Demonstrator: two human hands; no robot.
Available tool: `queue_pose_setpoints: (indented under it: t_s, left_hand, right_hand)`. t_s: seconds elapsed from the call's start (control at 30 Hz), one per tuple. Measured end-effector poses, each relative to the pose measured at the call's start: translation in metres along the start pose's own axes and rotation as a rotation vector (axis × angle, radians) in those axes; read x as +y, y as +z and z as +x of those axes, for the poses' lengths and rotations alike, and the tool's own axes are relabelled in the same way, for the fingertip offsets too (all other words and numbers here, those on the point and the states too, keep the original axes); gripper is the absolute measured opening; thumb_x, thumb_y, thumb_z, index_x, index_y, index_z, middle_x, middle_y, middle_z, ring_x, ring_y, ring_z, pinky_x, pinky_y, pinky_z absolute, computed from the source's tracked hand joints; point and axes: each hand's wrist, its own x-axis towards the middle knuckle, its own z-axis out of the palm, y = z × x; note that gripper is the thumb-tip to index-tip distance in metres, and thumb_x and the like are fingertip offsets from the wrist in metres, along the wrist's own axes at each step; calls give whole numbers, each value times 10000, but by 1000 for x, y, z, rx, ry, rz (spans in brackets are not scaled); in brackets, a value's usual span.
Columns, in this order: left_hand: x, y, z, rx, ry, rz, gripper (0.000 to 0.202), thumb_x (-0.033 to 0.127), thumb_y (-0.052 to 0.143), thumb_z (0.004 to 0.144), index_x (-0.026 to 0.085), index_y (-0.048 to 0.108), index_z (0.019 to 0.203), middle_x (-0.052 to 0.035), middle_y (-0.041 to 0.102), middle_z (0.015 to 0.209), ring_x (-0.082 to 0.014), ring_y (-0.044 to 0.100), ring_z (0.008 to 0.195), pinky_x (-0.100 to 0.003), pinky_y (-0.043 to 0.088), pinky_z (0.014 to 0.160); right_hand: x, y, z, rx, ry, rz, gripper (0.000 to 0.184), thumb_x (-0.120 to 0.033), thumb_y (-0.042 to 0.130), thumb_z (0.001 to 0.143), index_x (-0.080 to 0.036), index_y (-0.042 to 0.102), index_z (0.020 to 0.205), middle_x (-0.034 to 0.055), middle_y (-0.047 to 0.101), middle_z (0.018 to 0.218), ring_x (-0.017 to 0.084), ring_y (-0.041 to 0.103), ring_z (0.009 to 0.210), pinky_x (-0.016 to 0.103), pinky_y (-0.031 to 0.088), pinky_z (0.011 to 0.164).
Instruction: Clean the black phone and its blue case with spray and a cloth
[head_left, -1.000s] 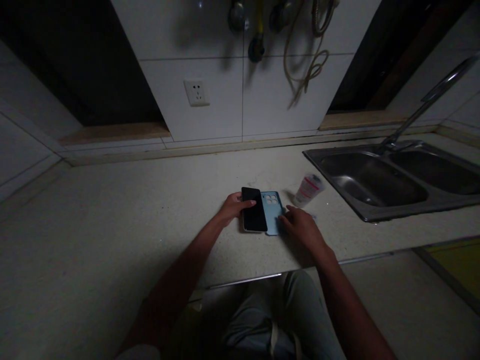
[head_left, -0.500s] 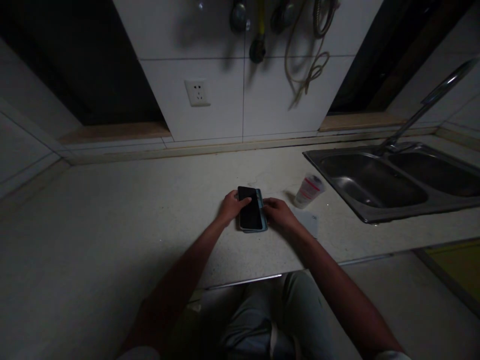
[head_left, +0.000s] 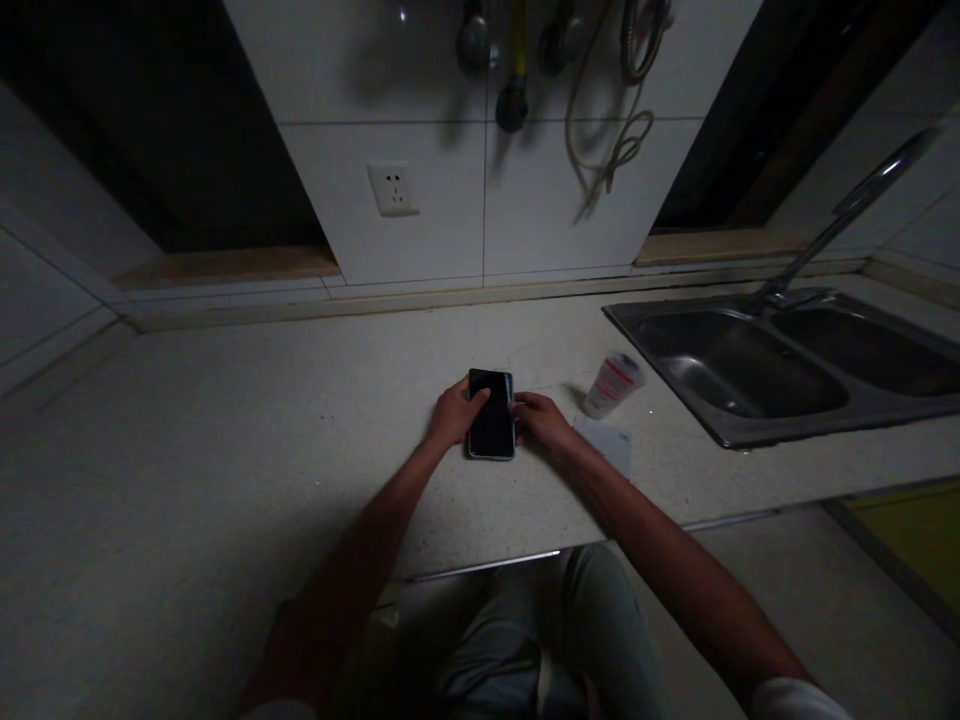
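Left of centre, grips a black phone (head_left: 491, 425) with curled left hand (head_left: 452, 412), thumb over screen. Just below centre, holds it face up, long axis pointing toward frame top. Right of that, touches its edge with half-curled right hand (head_left: 541, 418); cannot tell whether pinching.

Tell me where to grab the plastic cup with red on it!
I'd grip the plastic cup around its middle, coming from the sink side: it widens upward, so it probably won't slip down through your grip, and the right hand is on the other side.
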Motion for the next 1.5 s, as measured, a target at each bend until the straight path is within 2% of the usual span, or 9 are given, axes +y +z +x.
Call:
queue_pose_setpoints:
  t_s: [0.17, 0.3, 0.43, 0.57, 0.7, 0.87, 1.23, 1.37, 1.5]
  left_hand:
    - [2, -5, -3, -61, -25, -88, 292, 359, 789, 734, 237, 722, 991, -54, 716, 788, -257, 674, 859, -279, 466, 705]
    - [3, -5, -6, -34, -10, -97, 382, 365, 821, 716, 243, 696, 1056, -79, 739, 909, -284, 667, 1014, -285, 475, 809]
    - [3, -2, -9, 50, 50, -31, 469, 419, 807, 737, 241, 682, 1152, -95, 738, 982, -298, 644, 1111, -301, 461, 886]
    - [0, 5, -5, 82, 115, -142, 423, 452, 724, 807, 217, 690, 1157, -97, 731, 1102, -274, 627, 1145, -296, 462, 903]
    - [-7, 10, 3, -49, -4, -345, 403, 543, 668, 810, 173, 683, 969, -67, 728, 930, -208, 672, 868, -266, 495, 716]
    - [-11, 5, 7, -189, -181, -491, 508, 612, 765, 673, 177, 607, 884, 6, 612, 699, -126, 571, 542, -234, 427, 488]
    - [-9, 4, 8, -173, -187, -542, 653, 662, 826, 545, 182, 528, 871, 24, 584, 682, -128, 577, 504, -286, 509, 478]
    - [-11, 4, 9, -112, -177, -575, 619, 624, 831, 556, 190, 502, 850, 23, 583, 694, -127, 572, 516, -281, 504, 476]
    - [-14, 3, 11, -69, -182, -566, 536, 584, 801, 623, 199, 470, 794, 43, 528, 646, -111, 535, 499, -242, 459, 456]
  right_hand:
    - [4, 1, -1, -21, -107, -109, 411, -466, 738, 706, -146, 703, 962, -20, 607, 592, 107, 500, 440, 223, 409, 391]
    - [7, 0, -4, -27, -172, -166, 455, -469, 753, 708, -143, 711, 1022, -33, 610, 588, 104, 491, 449, 218, 389, 429]
    - [5, 1, -5, -17, -210, -32, 513, -455, 782, 680, -149, 711, 1084, 10, 696, 723, 150, 599, 602, 255, 466, 560]
    - [2, 4, -5, 55, -199, 91, 520, -454, 830, 622, -154, 731, 1036, 33, 722, 769, 181, 634, 690, 297, 500, 659]
    - [3, 2, -3, 22, -182, 113, 493, -470, 827, 625, -149, 737, 988, 32, 717, 767, 183, 635, 716, 306, 495, 693]
    - [4, -2, -1, 7, -160, 75, 471, -484, 812, 635, -142, 739, 951, 43, 724, 786, 194, 648, 737, 325, 490, 721]
    - [0, -8, -3, -94, -81, 112, 584, -444, 857, 658, -165, 664, 1133, 72, 753, 969, 211, 704, 869, 359, 561, 819]
    - [-3, -7, -13, -195, 9, 24, 678, -395, 860, 678, -205, 551, 1251, 101, 725, 1092, 221, 731, 820, 302, 608, 582]
    - [-5, -5, -21, -318, 77, -25, 675, -366, 856, 700, -187, 482, 1232, 61, 734, 873, 170, 712, 590, 252, 587, 483]
